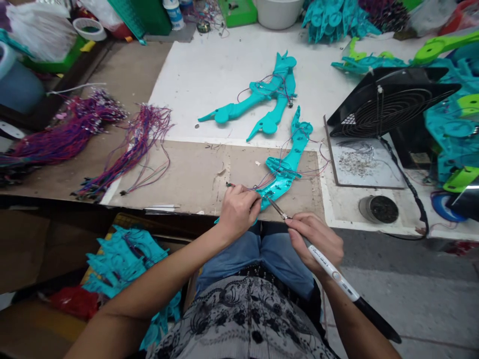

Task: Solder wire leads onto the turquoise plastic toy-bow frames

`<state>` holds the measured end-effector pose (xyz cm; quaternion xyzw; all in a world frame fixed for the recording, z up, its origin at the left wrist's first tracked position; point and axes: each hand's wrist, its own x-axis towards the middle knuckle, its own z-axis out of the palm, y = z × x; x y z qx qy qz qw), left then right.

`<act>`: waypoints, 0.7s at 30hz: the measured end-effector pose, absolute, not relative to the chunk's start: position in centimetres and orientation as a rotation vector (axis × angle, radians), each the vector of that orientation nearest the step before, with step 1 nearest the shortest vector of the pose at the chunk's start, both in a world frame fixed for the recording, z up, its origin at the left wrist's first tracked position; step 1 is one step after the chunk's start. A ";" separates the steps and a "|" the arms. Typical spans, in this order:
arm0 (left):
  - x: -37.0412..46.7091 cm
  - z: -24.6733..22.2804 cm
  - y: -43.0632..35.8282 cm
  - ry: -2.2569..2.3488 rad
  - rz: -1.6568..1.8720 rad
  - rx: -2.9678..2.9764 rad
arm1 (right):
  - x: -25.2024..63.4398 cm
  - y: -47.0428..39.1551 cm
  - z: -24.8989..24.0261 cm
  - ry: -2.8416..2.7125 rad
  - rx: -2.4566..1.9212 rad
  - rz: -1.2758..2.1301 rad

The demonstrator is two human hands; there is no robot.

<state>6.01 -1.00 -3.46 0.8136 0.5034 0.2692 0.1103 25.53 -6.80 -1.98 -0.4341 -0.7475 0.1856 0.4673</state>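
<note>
A turquoise plastic shell half [292,159], with thin red and blue wires strung along it, lies at the table's front edge. My left hand [238,208] is closed on its near end, fingers pinched beside the wires. A white soldering iron [329,264] with a black tail end is gripped in my right hand [318,239]. Its metal tip touches or nearly touches the inside of the shell close to my left fingertips. Farther back, two joined turquoise shell pieces [258,94] with wires rest on white paper.
Bundles of red and blue wires [140,144] lie to the left. On the right stand a black fan [392,104] and a small round tin [378,208]. More turquoise parts [123,259] are heaped in a box below the table's left side. A white bowl [279,14] sits at the back.
</note>
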 end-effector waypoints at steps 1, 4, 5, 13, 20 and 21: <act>6.0 -3.5 -1.0 1.479 0.797 2.392 | 25.6 -6.9 -2.0 -1.809 -1.073 0.451; 6.0 -3.5 -1.0 1.480 0.804 2.400 | 25.8 -6.9 -2.2 -1.762 -1.087 0.446; 5.9 -3.5 -1.0 1.480 0.805 2.402 | 25.9 -6.8 -2.2 -1.749 -1.084 0.441; 6.0 -3.5 -1.0 1.485 0.807 2.393 | 26.2 -6.7 -2.2 -1.665 -1.147 0.431; 6.0 -3.7 -0.9 1.477 0.785 2.378 | 26.9 -6.5 -2.5 -1.588 -1.205 0.391; 6.0 -3.7 -1.0 1.471 0.772 2.377 | 27.0 -6.4 -2.7 -1.561 -1.222 0.371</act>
